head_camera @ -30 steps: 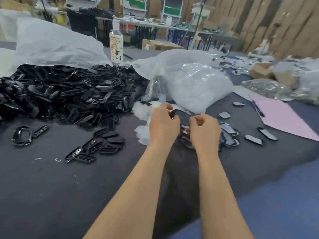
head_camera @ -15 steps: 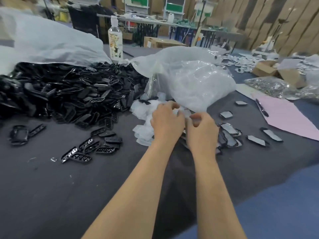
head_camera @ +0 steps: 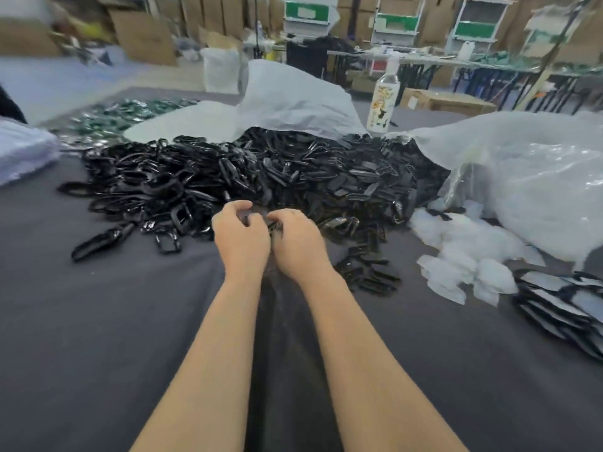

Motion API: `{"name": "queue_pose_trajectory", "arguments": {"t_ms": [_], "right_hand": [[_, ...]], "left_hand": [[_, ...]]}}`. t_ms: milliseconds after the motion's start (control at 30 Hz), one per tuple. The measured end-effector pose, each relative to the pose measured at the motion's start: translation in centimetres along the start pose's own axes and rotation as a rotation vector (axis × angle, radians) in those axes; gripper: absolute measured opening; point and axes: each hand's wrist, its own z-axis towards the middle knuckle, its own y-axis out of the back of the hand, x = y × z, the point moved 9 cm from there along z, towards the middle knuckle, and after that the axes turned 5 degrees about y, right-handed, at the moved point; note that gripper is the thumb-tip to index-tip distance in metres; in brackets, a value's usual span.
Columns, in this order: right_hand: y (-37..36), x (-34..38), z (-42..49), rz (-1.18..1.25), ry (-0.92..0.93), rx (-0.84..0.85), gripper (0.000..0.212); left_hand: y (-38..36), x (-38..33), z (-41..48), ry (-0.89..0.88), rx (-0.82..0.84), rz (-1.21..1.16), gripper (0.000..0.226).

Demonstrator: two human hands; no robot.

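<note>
Shifted to the black pile (head_camera: 293,177), left hand (head_camera: 241,238) and right hand (head_camera: 298,243) meet, curled fingers pinching a small black part (head_camera: 273,225)

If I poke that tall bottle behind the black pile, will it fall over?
Probably: the bottle stands upright, tall and narrow, so a high push would likely tip it. It looks like light plastic. Once down, its round body might roll.

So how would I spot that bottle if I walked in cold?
Find the big heap of black plastic parts on the dark table. Just behind its right end, beside the white sack, stands the bottle: the only upright thing there, clear with a pictured label.
</note>
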Motion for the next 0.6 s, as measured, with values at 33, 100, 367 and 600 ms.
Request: {"name": "queue_pose_trajectory", "arguments": {"t_ms": [33,100,367,600], "right_hand": [[-1.0,0.1,0.4,-0.044,-0.012,0.034,0.039],[-2.5,-0.2,0.9,-0.121,-0.062,0.091,0.041],[-2.1,-1.6,1.1,-0.271,-0.130,0.000,0.031],[-0.9,-3.3,0.8,-0.081,-0.186,-0.053,0.018]], "left_hand": [[0.9,0.9,0.6,0.022,-0.016,0.050,0.030],[1.5,2.0,1.3,0.023,-0.003,0.211,0.033],[-1.0,2.5,1.2,-0.047,0.038,0.664,0.041],[-1.2,2.4,1.2,-0.076,0.008,0.571,0.020]]}}
